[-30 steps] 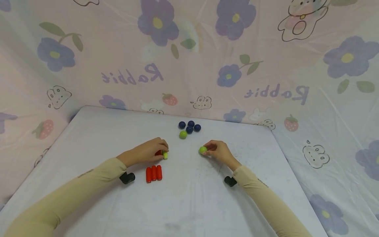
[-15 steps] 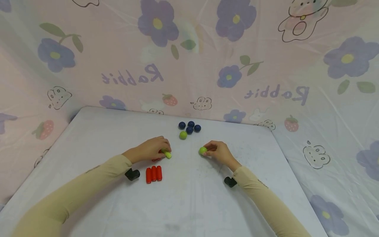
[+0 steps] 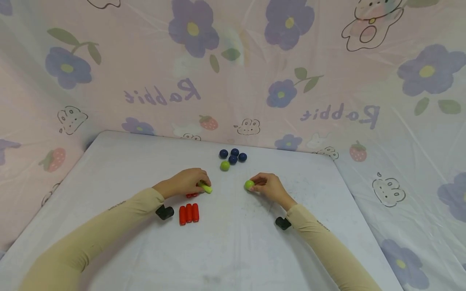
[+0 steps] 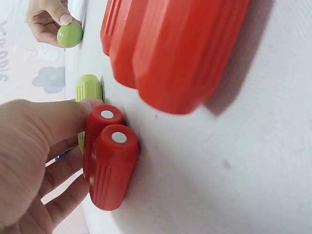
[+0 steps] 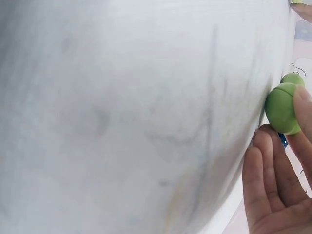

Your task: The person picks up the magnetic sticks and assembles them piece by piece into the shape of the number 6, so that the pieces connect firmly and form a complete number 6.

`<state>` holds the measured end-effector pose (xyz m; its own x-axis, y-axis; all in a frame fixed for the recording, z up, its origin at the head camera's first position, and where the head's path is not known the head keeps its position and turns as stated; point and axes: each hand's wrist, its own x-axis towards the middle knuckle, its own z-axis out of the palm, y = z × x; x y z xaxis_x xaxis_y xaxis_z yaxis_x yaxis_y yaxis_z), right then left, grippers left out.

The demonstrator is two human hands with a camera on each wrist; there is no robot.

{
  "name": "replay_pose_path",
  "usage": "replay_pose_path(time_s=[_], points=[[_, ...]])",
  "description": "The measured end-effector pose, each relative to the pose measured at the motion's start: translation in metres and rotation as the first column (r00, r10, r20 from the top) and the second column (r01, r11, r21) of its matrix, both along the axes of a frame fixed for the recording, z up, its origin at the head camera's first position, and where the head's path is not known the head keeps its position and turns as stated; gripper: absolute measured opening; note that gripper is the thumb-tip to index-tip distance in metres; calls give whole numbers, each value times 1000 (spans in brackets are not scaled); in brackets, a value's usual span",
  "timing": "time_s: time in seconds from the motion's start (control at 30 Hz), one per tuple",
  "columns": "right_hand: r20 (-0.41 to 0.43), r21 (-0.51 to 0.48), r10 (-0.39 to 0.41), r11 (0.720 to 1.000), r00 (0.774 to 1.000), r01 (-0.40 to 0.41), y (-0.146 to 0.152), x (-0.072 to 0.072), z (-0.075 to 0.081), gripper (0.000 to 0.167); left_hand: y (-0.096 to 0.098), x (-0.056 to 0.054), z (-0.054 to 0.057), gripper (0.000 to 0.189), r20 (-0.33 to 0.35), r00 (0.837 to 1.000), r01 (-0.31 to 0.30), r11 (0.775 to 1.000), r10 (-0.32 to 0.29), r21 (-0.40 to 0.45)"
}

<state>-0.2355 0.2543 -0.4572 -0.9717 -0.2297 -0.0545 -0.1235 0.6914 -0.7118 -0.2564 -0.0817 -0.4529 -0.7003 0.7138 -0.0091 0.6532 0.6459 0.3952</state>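
Observation:
My left hand pinches a short yellow-green ribbed rod close over the white table. Two red ribbed rods with pale round discs in their ends lie side by side against it, by the thumb in the left wrist view. Across from it, my right hand holds a glossy green ball between thumb and fingers near the tabletop. In the right wrist view the same ball shows a seam line, with the other fingers extended below it.
Three more red rods lie in a row nearer the front. Toward the back, several dark blue balls cluster with another green ball in front. A patterned curtain hangs behind the white table.
My left hand has shifted slightly right, and the yellow-green rod has turned to point toward the lower right. Red rods now show beneath that hand. The right hand and its ball have stayed put.

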Motion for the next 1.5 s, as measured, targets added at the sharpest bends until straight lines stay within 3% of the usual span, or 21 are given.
replay_pose_path(time_s=[0.73,0.97,1.13,1.5], points=[[-8,-5,-19,1000,1000,19,0,1,-1,28,11,-2,-2,23,19,1000,-4,1000,4,23],[0,-13,-15,1000,1000,15,0,0,-2,28,19,-1,2,25,1,1000,-6,998,6,58],[-2,-11,-17,1000,1000,17,0,0,-3,29,25,-4,2,25,-16,1000,-4,998,5,65],[-5,-11,-19,1000,1000,19,1,-1,-5,29,39,-11,3,25,22,1000,4,995,-6,96]])
